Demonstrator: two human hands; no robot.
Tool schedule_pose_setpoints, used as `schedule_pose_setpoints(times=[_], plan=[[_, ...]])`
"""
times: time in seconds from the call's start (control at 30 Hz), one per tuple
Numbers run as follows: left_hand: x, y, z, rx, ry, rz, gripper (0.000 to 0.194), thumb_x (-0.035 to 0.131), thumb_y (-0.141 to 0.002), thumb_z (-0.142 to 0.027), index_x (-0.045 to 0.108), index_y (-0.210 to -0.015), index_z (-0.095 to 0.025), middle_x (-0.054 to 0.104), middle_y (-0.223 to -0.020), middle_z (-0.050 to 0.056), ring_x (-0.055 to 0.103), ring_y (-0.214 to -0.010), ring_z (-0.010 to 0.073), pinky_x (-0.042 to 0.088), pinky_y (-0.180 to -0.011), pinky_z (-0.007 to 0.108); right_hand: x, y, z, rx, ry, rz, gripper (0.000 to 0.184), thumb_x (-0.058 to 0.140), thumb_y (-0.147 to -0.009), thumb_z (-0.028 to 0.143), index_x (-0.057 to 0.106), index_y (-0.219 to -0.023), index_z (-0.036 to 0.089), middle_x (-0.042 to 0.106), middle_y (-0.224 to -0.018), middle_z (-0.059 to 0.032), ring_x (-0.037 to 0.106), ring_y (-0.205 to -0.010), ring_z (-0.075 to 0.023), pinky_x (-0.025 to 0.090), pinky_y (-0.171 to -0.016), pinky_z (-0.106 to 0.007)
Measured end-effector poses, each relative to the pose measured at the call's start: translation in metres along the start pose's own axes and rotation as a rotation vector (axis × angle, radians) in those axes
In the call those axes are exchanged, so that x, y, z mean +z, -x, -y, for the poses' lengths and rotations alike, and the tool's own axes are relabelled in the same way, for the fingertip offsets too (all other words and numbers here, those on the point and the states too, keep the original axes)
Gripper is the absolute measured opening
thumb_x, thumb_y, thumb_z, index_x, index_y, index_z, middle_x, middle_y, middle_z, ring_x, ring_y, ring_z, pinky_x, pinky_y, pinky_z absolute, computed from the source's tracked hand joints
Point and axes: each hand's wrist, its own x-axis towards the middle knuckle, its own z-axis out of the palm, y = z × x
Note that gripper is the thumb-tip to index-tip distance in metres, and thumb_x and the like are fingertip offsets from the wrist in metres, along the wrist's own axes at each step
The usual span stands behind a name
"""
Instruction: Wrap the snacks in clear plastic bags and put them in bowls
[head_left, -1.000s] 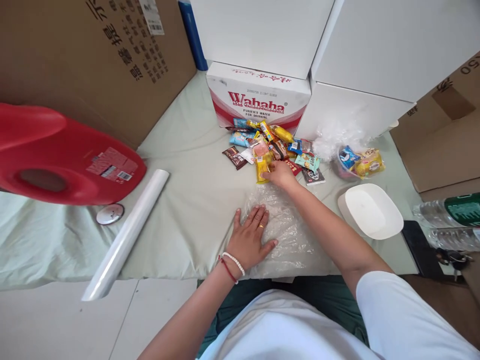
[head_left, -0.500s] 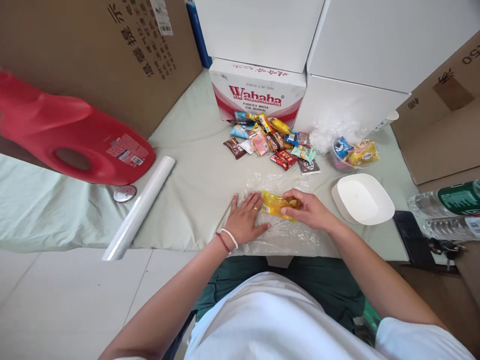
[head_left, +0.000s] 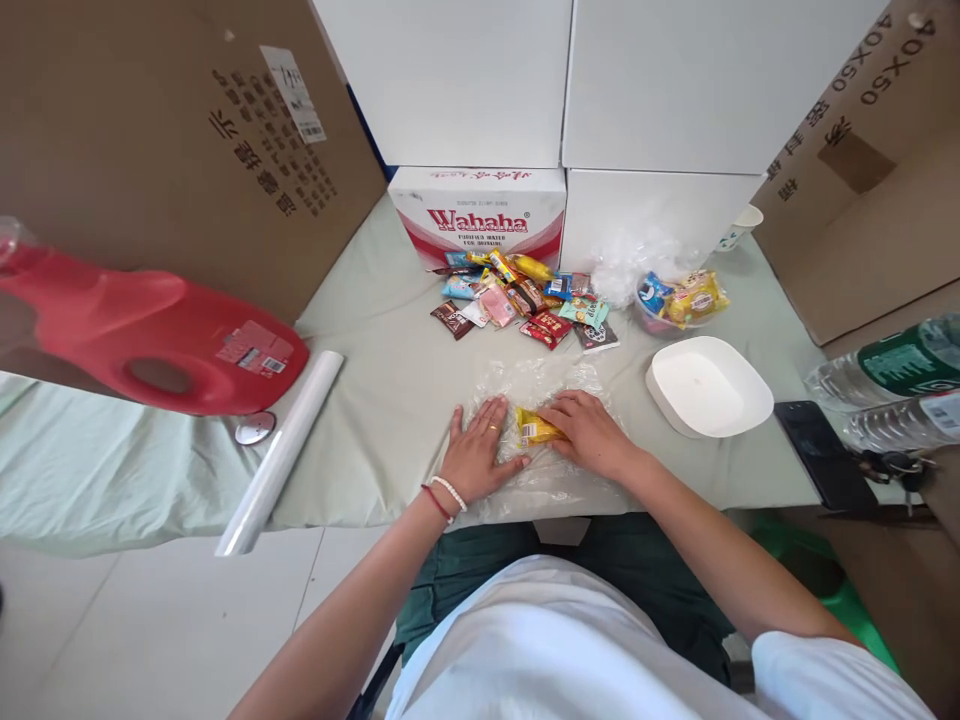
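Observation:
My left hand (head_left: 477,456) lies flat on a sheet of clear plastic film (head_left: 506,376) near the table's front edge, fingers outstretched and thumb apart. Just right of its fingertips is a yellow snack packet (head_left: 531,428) with a barcode on its wrapper. My right hand (head_left: 591,434) grips this packet from above and hides its right part. The film under both hands is wrinkled.
A pile of wrapped snacks (head_left: 517,300) lies before the Wahaha box (head_left: 480,215). To the right are a filled snack bowl (head_left: 679,310), a white dish (head_left: 709,388), a phone (head_left: 821,455) and bottles (head_left: 911,360). Leftward are a film roll (head_left: 289,450) and a red jug (head_left: 172,340).
My right hand has flattened down over the yellow packet, covering more of it. My left hand stays on the film. The camera view has shifted a little.

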Motion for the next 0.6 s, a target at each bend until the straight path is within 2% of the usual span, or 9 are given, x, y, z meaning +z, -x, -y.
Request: schedule_pose_setpoints(times=[0.1,0.2,0.27,0.33,0.4,0.47,0.53,0.6], plan=[[-0.001,-0.001,0.000,-0.003,0.024,0.028,0.099,0.055,-0.091,-0.068,0.017,-0.165,-0.014,0.031,-0.168,0.022,0.031,-0.157,0.0334,0.007,-0.128,0.065,0.006,-0.004,0.001,0.004,-0.010,-0.032,0.049,0.070,-0.092,0.022,0.062,-0.140,0.025,0.067,-0.130,-0.0107,0.043,-0.139,-0.0315,0.031,-0.119,-0.051],[-0.003,0.001,0.003,-0.011,0.072,0.025,0.100,0.056,-0.092,-0.065,0.013,-0.166,-0.013,0.027,-0.170,0.022,0.028,-0.158,0.0328,0.010,-0.127,0.065,0.008,-0.005,0.001,0.026,-0.016,-0.012,0.052,0.070,-0.092,0.024,0.060,-0.143,0.024,0.062,-0.137,-0.0127,0.045,-0.137,-0.0324,0.033,-0.118,-0.053],[-0.006,0.007,0.009,0.003,0.124,0.006,0.092,0.054,-0.094,-0.059,0.016,-0.166,-0.015,0.024,-0.171,0.021,0.027,-0.159,0.0309,0.015,-0.127,0.063,0.005,0.002,-0.001,0.006,-0.056,-0.056,0.055,0.069,-0.094,0.031,0.057,-0.147,0.021,0.054,-0.148,-0.0158,0.044,-0.139,-0.0335,0.035,-0.119,-0.055],[-0.010,0.017,0.016,0.035,0.178,-0.015,0.074,0.050,-0.098,-0.047,0.028,-0.163,-0.020,0.025,-0.172,0.015,0.027,-0.159,0.0279,0.020,-0.128,0.059,0.000,0.019,-0.002,-0.052,-0.136,-0.132,0.054,0.063,-0.098,0.040,0.054,-0.148,0.022,0.049,-0.153,-0.0164,0.042,-0.142,-0.0327,0.036,-0.119,-0.055],[-0.014,0.029,0.024,0.070,0.212,-0.020,0.058,0.044,-0.097,-0.031,0.046,-0.155,-0.026,0.033,-0.170,0.009,0.027,-0.159,0.0247,0.022,-0.128,0.055,-0.003,0.042,-0.005,-0.115,-0.225,-0.164,0.051,0.058,-0.101,0.046,0.054,-0.147,0.025,0.052,-0.150,-0.0150,0.045,-0.140,-0.0306,0.040,-0.117,-0.054],[-0.018,0.042,0.030,0.108,0.228,0.002,0.062,0.041,-0.089,-0.017,0.056,-0.148,-0.029,0.045,-0.164,0.004,0.027,-0.159,0.0225,0.022,-0.129,0.053,-0.002,0.067,-0.007,-0.147,-0.254,-0.142,0.055,0.062,-0.098,0.053,0.055,-0.146,0.027,0.056,-0.146,-0.0150,0.048,-0.138,-0.0316,0.043,-0.116,-0.056],[-0.021,0.053,0.032,0.148,0.241,0.032,0.071,0.043,-0.077,-0.012,0.058,-0.145,-0.028,0.050,-0.161,0.002,0.027,-0.159,0.0225,0.018,-0.130,0.054,0.006,0.087,-0.009,-0.143,-0.221,-0.109,0.062,0.069,-0.092,0.056,0.057,-0.145,0.027,0.056,-0.145,-0.0162,0.047,-0.139,-0.0341,0.042,-0.117,-0.058],[-0.022,0.061,0.029,0.181,0.241,0.048,0.076,0.049,-0.071,-0.015,0.058,-0.145,-0.026,0.047,-0.163,0.005,0.027,-0.159,0.0262,0.013,-0.130,0.058,0.016,0.099,-0.011,-0.117,-0.180,-0.111,0.051,0.068,-0.095,0.048,0.062,-0.140,0.026,0.058,-0.144,-0.0166,0.047,-0.139,-0.0340,0.043,-0.116,-0.059]])
